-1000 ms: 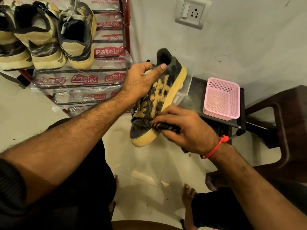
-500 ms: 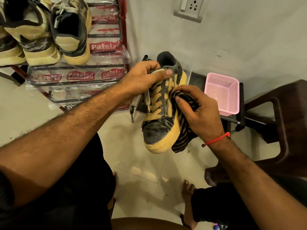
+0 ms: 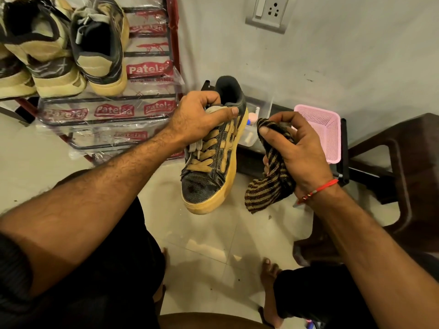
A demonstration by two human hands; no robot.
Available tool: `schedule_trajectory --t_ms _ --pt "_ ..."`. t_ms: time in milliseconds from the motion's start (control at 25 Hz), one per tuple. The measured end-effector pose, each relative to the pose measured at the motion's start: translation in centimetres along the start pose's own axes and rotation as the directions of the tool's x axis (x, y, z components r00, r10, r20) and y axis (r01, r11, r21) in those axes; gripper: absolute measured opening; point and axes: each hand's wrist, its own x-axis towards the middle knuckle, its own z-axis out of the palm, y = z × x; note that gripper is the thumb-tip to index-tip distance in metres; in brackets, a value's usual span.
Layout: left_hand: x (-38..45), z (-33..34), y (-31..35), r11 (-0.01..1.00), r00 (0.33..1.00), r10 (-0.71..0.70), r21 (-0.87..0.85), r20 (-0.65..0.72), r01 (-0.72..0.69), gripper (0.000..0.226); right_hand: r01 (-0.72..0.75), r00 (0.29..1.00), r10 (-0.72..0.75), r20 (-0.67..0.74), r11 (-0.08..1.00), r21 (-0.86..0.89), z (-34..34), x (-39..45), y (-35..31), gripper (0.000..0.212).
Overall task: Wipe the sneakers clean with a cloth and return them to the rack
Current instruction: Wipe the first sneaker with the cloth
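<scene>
A black sneaker (image 3: 209,176) with tan laces, tan stripes and a yellowed sole hangs toe-down in mid air. My left hand (image 3: 197,117) grips it at the tongue and collar. A brown-and-black striped cloth (image 3: 268,184) is bunched in my right hand (image 3: 299,148), just right of the sneaker and apart from it. The shoe rack (image 3: 107,110), metal bars wrapped in printed plastic, stands at the upper left with other sneakers (image 3: 78,48) on its top shelf.
A pink mesh basket (image 3: 327,129) rests on a dark low stand by the wall. A clear plastic box (image 3: 249,134) lies behind the sneaker. At the right stands a dark brown plastic chair (image 3: 413,167). My bare feet are on the tiled floor (image 3: 213,252) below.
My right hand has lifted the cloth off the sneaker's side and moved right. The sneaker has turned from sole-side out to top facing me.
</scene>
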Motion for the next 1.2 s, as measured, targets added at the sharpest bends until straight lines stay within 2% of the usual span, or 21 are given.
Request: schedule_trajectory --t_ms 120,160,280,400,480,560,600,680,720,800,880,920,960,1000,1040,1080,1120,1200 --pt "0.2 0.3 0.1 0.997 0.998 -0.067 -0.024 -0.009 0.067 0.036 -0.090 0.986 0.087 0.145 0.996 0.010 -0.2 -0.2 -0.2 0.017" --pt "0.3 0.2 0.2 0.995 0.996 -0.093 -0.041 -0.011 0.093 0.036 -0.057 0.980 0.060 0.191 0.998 -0.024 -0.4 -0.2 -0.2 0.019" --pt "0.5 0.3 0.3 0.994 0.994 -0.105 -0.030 0.037 0.106 0.036 0.266 0.935 -0.182 0.306 0.927 -0.263 -0.3 -0.3 0.2 0.031" --pt "0.1 1.1 0.5 0.996 0.989 -0.090 -0.009 0.114 0.092 0.037 0.426 0.898 -0.325 0.297 0.812 -0.400 0.1 -0.1 1.2 0.050" --pt "0.2 1.5 0.5 0.996 0.992 -0.090 -0.019 0.092 0.092 0.041 0.505 0.863 -0.414 0.289 0.726 -0.467 0.6 -0.3 1.7 0.043" --pt "0.3 1.4 0.4 0.994 0.993 -0.108 -0.015 0.052 0.109 0.044 0.604 0.789 -0.439 0.429 0.683 -0.411 1.4 -1.0 2.0 0.035" --pt "0.3 1.3 0.3 0.994 0.992 -0.112 0.009 0.056 0.112 0.047 0.658 0.730 -0.434 0.528 0.658 -0.367 2.0 -1.6 2.0 0.033" --pt "0.1 1.3 0.3 0.994 0.987 -0.096 0.062 0.127 0.089 0.053 0.735 0.619 -0.409 0.670 0.602 -0.311 2.5 -2.2 2.0 0.030" --pt "-0.1 1.4 0.4 0.995 0.982 -0.086 0.062 0.167 0.076 0.054 0.754 0.607 -0.420 0.674 0.573 -0.322 2.3 -1.8 1.9 0.030" --pt "-0.2 1.5 0.7 0.998 0.976 -0.066 0.015 0.206 0.064 0.049 0.734 0.675 -0.496 0.546 0.526 -0.429 1.2 -0.6 1.7 0.030" --pt "0.0 1.6 0.8 0.999 0.982 -0.047 0.010 0.182 0.046 0.048 0.671 0.736 -0.543 0.403 0.510 -0.538 0.2 0.2 1.4 0.029" --pt "0.1 1.7 0.7 0.999 0.987 -0.039 0.028 0.154 0.035 0.051 0.672 0.739 -0.528 0.419 0.523 -0.525 0.4 -0.1 1.4 0.028" --pt "0.2 1.7 0.6 0.998 0.991 -0.034 0.055 0.127 0.027 0.053 0.699 0.714 -0.491 0.498 0.543 -0.466 1.1 -0.9 1.7 0.028" --pt "0.2 1.7 0.3 0.996 0.993 -0.035 0.084 0.112 0.025 0.055 0.735 0.658 -0.438 0.612 0.551 -0.395 2.1 -2.1 2.0 0.028" --pt "0.1 1.7 0.1 0.994 0.992 -0.039 0.109 0.116 0.026 0.055 0.768 0.595 -0.390 0.703 0.535 -0.353 2.9 -3.1 2.3 0.029" --pt "0.1 1.7 0.1 0.992 0.990 -0.042 0.125 0.136 0.025 0.055 0.787 0.568 -0.363 0.739 0.502 -0.359 3.2 -3.2 2.4 0.031" --pt "0.0 1.7 0.0 0.991 0.987 -0.036 0.129 0.155 0.016 0.056 0.774 0.601 -0.365 0.711 0.486 -0.405 2.9 -2.6 2.5 0.032" --pt "0.1 1.6 0.1 0.993 0.990 -0.010 0.118 0.144 -0.007 0.055 0.693 0.721 -0.444 0.532 0.461 -0.553 1.4 -0.4 2.0 0.034"
